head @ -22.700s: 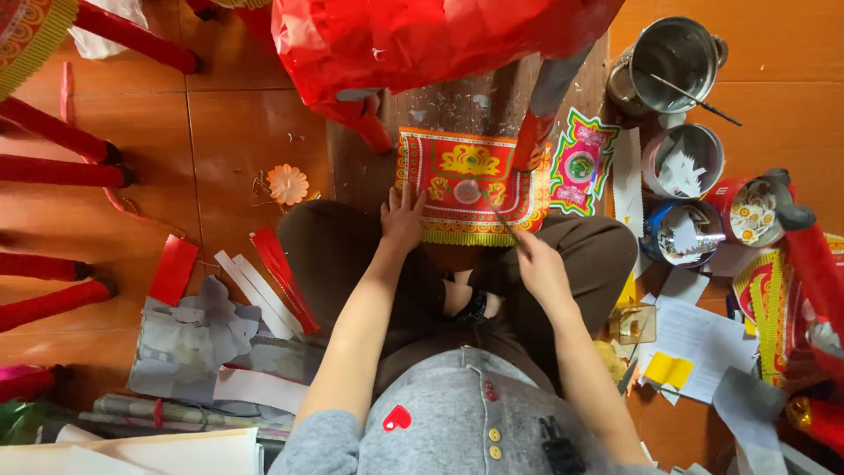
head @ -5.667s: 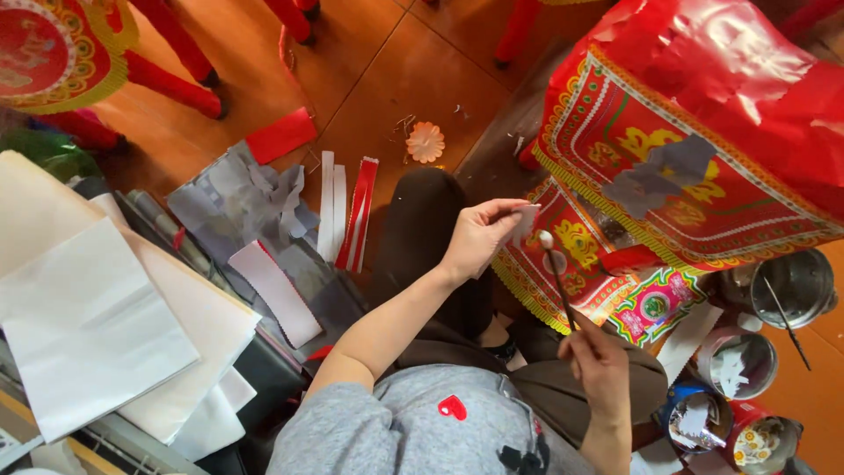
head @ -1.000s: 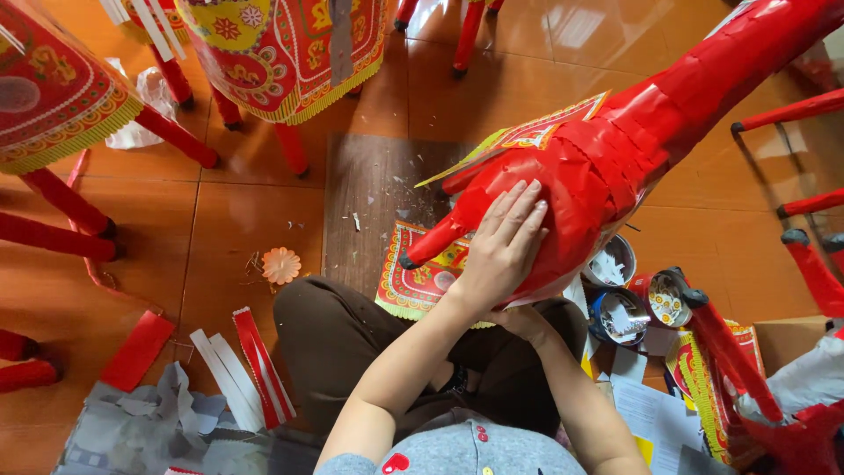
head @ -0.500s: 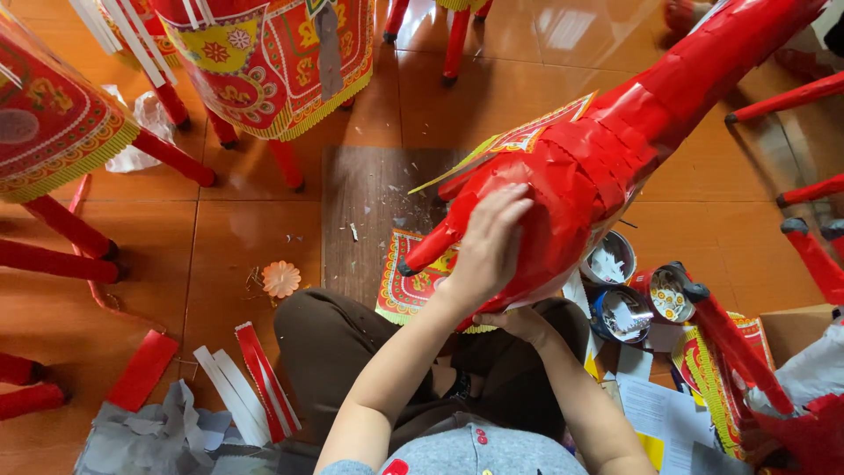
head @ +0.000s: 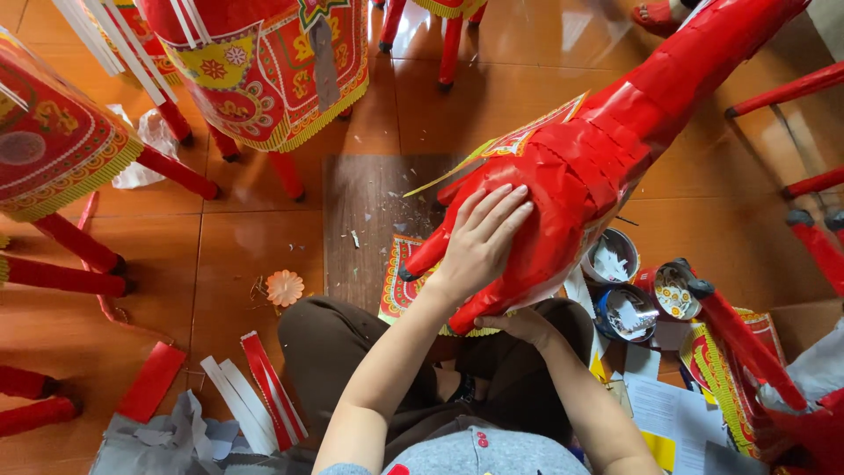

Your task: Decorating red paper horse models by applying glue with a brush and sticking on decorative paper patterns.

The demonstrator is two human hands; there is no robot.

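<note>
Now my left hand (head: 482, 239) lies flatter on the red paper horse (head: 571, 176) than before, fingers a little spread on top. Underneath, my right hand (head: 525, 325) holds it up over my lap; those fingers are hidden.

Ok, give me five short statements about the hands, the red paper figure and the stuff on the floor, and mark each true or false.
1. The left hand lies flat, fingers spread, on top of the red paper figure. True.
2. The right hand is up on the figure's long neck. False: it is under the figure's lower edge, close to the lap.
3. An orange paper flower lies on the floor tiles left of the person's knee. True.
4. The round tins stand left of the figure's head. False: they stand on the right, below the figure.
5. The left hand holds a brush. False: it holds nothing; the open palm presses the red paper.
</note>
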